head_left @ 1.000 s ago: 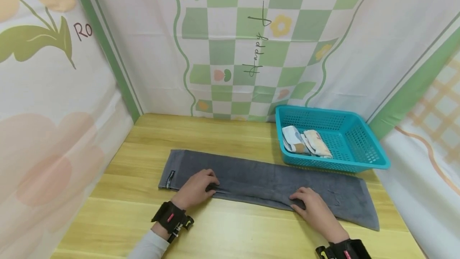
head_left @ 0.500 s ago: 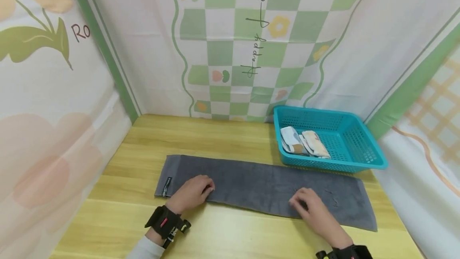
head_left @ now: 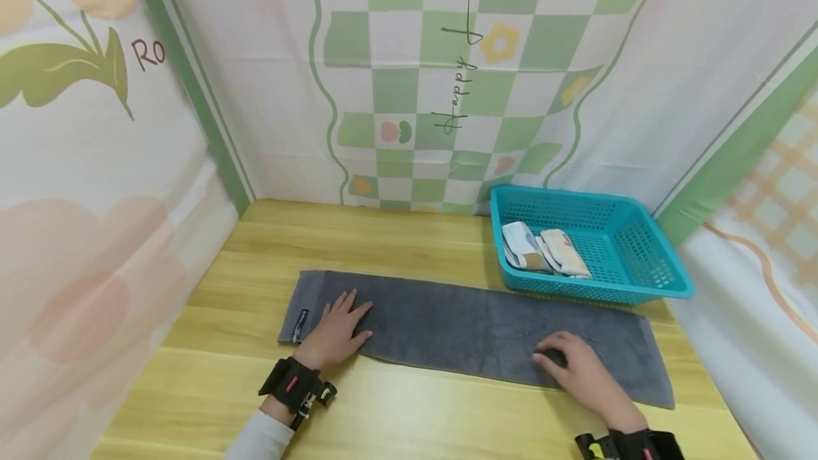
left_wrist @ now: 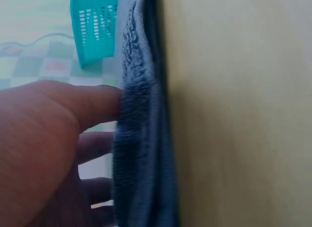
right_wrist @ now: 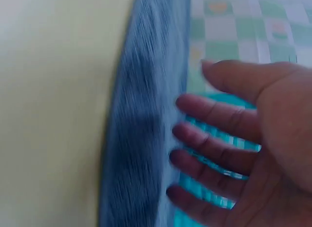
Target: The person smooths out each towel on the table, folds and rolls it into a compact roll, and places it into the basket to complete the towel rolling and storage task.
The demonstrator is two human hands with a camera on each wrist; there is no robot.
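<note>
Over on the right, the teal basket (head_left: 639, 261) sits at the back of the wooden table (head_left: 396, 247), holding a couple of folded patterned cloths (head_left: 543, 250) at its left end, the rest of it bare mesh. A long grey towel (head_left: 473, 329) lies folded in a flat strip across the table, its far edge just in front of the basket, with printed curtain walls (head_left: 415, 77) closing in on three sides. The left hand (head_left: 335, 329) presses flat on the towel's left end, fingers straight and slightly apart; the right hand (head_left: 578, 368) rests near its right end, fingers loosely bent and spread, gripping nothing, with bare wood along the near edge.
</note>
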